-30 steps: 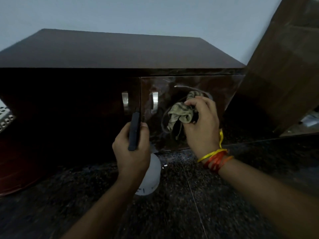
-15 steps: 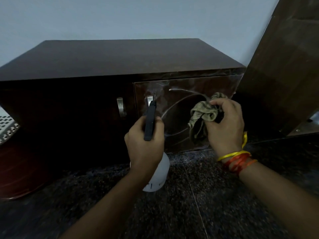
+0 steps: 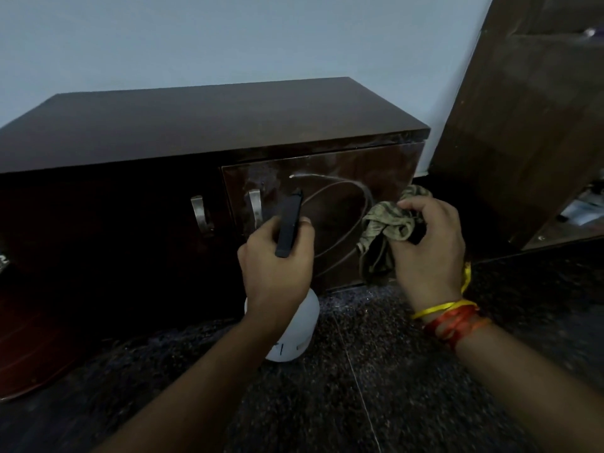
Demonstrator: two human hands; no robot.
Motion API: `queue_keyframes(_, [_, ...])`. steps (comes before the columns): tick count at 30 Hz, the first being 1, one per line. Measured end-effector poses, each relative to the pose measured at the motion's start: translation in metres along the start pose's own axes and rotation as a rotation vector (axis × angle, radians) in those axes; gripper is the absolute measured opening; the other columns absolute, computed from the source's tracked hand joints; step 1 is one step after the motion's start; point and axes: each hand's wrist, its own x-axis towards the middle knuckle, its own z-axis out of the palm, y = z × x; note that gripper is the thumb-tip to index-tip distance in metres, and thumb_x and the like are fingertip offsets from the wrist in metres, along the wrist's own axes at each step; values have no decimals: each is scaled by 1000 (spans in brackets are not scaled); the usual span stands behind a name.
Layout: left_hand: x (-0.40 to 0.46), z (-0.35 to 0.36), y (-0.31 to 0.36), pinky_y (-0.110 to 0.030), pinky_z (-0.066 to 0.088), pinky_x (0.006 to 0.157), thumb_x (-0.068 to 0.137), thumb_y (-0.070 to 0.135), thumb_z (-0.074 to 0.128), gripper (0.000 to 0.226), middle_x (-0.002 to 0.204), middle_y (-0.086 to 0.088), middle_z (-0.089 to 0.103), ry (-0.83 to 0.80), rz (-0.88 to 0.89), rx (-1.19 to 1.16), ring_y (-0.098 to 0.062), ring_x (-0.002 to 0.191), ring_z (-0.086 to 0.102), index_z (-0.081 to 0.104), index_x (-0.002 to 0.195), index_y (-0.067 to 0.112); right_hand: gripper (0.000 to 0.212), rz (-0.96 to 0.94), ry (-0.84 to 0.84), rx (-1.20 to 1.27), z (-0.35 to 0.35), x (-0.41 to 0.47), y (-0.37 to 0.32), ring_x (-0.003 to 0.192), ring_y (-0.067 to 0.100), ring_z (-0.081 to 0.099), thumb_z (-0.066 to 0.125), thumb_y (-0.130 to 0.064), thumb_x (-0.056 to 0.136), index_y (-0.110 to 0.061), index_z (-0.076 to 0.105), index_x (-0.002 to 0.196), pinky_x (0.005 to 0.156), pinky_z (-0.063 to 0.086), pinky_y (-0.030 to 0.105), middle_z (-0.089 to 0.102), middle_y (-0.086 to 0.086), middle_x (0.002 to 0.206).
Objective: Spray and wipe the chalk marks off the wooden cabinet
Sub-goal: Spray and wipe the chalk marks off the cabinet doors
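Your left hand [image 3: 277,269] is wrapped around the spray bottle [image 3: 287,325], fingers curled on the black spray head [image 3: 289,225], nozzle aimed at the right door [image 3: 327,204] of the cabinet [image 3: 196,125]. White bottle body hangs below your fist, mostly hidden behind hand and wrist; can't tell if it touches the floor [image 3: 376,387]. Your right hand [image 3: 428,246] is closed on a bunched olive cloth [image 3: 385,223], held just in front of the right side of that door, loose end dangling toward the door's bottom edge. Can't tell if the cloth touches the wood. Chalk marks [image 3: 340,217] sit on the right door: pale looping line, oval-shaped, between spray head and cloth, with a brighter streak at the top left of the loop. Door surface has a hazy sheen along its upper part. Two metal handles: one [image 3: 255,207] on the right door just left of the spray head, one [image 3: 201,212] on the dark left door. Yellow and red threads [image 3: 451,317] tied around your right wrist. Dark speckled floor near you, a thin seam line running through it. Pale wall [image 3: 228,37] behind the cabinet. Brown wooden panel [image 3: 529,125] leans at far right, beside the cabinet. Reddish curved object [image 3: 29,348] at lower left, too dark to identify.
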Motion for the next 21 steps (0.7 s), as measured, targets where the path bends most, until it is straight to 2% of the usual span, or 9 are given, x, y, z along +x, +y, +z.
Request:
queue_keyframes(5, [-2, 15, 4, -54, 51, 57, 96, 30, 58, 26, 76, -33, 60, -43, -7, 23, -48, 63, 57, 56, 70, 24, 31, 7, 16, -23, -7, -3, 14, 96, -10, 36, 71, 3, 74, -10, 64, 101, 88, 23, -9, 53, 10, 110])
queue_keyframes(9, [-6, 24, -4, -55, 50, 56, 96, 28, 58, 30, 73, -35, 58, -70, -2, 21, -48, 60, 55, 60, 78, 5, 32, 25, 12, -10, -6, -7, 19, 101, 1, 42, 71, 4, 73, -10, 64, 101, 90, 27, -5, 51, 6, 110])
queue_keyframes(13, [-10, 33, -14, -54, 51, 57, 96, 30, 57, 27, 73, -34, 57, -51, -25, 27, -47, 59, 54, 52, 71, 22, 33, -23, -10, -1, -2, -9, 21, 104, 7, 48, 69, 9, 72, -8, 64, 100, 94, 32, 2, 55, 10, 111])
queue_keyframes(16, [-13, 39, -21, -56, 51, 55, 95, 30, 57, 29, 73, -34, 58, -14, -73, -1, -48, 59, 55, 53, 69, 18, 35, -49, -31, 1, 0, -11, 22, 106, 7, 48, 68, 12, 71, -7, 64, 100, 96, 31, 1, 56, 9, 112])
queue_keyframes(21, [-21, 49, -33, -55, 51, 54, 95, 30, 58, 38, 68, -33, 56, -35, -98, -24, -48, 58, 54, 59, 79, -4, 38, -41, -43, -25, -4, -13, 31, 104, 1, 47, 68, 12, 69, -9, 64, 100, 93, 32, 1, 56, 4, 110])
